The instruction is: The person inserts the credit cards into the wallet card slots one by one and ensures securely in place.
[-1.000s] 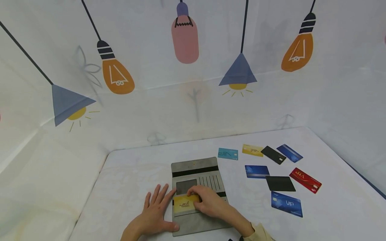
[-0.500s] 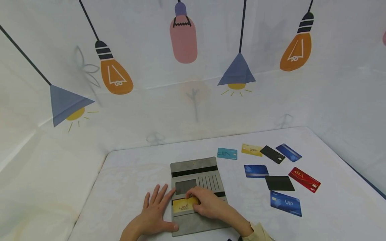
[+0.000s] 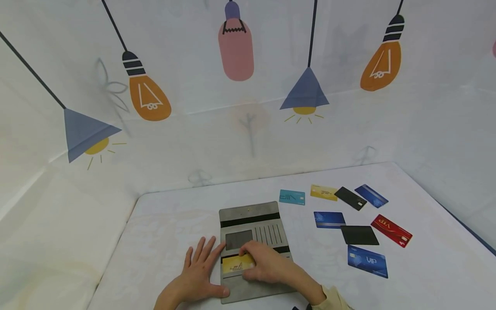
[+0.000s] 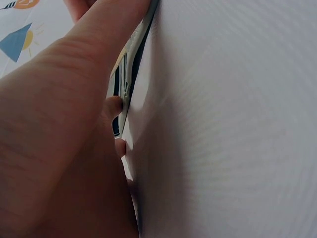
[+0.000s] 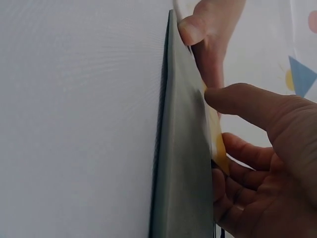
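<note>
The right hand (image 3: 267, 263) pinched the yellow card (image 3: 234, 264), best fed squarely into the grey wallet (image 3: 248, 224) slot, while the flat-fingered left hand (image 3: 201, 271) pinned the wallet's edge.

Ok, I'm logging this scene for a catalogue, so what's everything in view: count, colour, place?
wallet: one, grey, open flat, table centre
yellow card: one, partly in a wallet slot
loose cards: eight right of the wallet; teal, yellow, two black, three blue, red
table: one, white
backdrop: white, printed lamps
left hand: flat, at the wallet's left edge
right hand: fingers on the yellow card
</note>
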`<move>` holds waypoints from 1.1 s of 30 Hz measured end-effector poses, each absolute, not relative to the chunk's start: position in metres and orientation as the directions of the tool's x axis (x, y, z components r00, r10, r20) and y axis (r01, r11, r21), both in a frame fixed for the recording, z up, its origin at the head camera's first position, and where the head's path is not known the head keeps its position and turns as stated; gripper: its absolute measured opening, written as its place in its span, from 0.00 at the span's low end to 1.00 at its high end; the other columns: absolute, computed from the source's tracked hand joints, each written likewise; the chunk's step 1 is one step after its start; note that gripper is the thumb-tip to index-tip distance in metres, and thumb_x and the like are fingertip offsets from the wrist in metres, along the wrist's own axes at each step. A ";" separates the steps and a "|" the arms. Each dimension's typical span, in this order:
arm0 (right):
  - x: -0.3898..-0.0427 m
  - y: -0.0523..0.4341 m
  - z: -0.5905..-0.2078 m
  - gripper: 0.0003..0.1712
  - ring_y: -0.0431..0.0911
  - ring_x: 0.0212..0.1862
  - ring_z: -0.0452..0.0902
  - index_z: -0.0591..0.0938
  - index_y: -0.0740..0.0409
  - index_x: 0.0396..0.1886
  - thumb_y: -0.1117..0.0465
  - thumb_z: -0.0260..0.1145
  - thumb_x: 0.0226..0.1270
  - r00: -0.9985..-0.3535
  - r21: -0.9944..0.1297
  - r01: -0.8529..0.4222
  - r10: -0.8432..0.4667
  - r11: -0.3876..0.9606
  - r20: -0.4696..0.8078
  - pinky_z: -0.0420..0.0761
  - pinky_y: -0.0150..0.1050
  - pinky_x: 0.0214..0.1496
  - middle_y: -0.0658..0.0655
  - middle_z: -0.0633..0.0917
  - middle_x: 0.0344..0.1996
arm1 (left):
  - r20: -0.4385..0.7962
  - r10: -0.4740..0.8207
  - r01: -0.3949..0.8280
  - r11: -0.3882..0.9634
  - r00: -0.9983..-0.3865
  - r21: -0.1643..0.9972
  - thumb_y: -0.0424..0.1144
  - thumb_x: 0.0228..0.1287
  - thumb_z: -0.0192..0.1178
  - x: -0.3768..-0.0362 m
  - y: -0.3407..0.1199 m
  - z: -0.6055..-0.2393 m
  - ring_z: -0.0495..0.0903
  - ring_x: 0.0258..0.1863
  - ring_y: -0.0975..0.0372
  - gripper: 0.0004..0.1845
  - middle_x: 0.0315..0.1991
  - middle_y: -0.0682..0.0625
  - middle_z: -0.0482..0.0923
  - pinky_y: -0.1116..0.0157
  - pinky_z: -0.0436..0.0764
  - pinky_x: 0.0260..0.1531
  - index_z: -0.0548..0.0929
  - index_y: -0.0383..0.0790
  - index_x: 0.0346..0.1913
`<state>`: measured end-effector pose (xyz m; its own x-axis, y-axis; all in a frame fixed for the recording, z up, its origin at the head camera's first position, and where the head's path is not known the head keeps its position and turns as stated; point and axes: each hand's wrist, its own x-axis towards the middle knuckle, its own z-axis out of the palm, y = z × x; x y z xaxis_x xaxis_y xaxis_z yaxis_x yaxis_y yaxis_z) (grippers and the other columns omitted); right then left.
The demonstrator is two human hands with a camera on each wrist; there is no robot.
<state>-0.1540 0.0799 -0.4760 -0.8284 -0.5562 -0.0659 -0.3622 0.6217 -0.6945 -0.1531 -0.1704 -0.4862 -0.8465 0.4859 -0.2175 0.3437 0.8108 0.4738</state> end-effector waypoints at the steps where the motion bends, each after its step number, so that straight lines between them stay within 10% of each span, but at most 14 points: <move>1: -0.154 0.080 -0.476 0.25 0.33 0.45 0.71 0.78 0.49 0.53 0.51 0.74 0.57 -0.824 -0.689 -0.367 -0.562 0.625 -0.070 0.77 0.34 0.53 0.41 0.78 0.46 | -0.218 0.486 0.344 0.811 -0.847 0.473 0.74 0.43 0.67 -0.153 -0.170 -0.486 0.32 0.78 0.42 0.60 0.80 0.43 0.41 0.32 0.31 0.66 0.55 0.53 0.78; 33: -0.141 0.072 -0.472 0.20 0.34 0.43 0.67 0.77 0.45 0.48 0.48 0.73 0.59 -0.821 -0.527 -0.457 -0.568 0.716 -0.060 0.76 0.33 0.49 0.39 0.72 0.39 | -0.216 0.475 0.344 0.824 -0.853 0.450 0.76 0.42 0.66 -0.153 -0.169 -0.487 0.32 0.78 0.42 0.60 0.80 0.43 0.42 0.32 0.33 0.66 0.56 0.54 0.78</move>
<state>-0.1411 0.0717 -0.4718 -0.8208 -0.5679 -0.0605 -0.4568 0.7164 -0.5274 -0.1528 -0.1692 -0.4866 -0.8531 0.4747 -0.2162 0.3443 0.8238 0.4503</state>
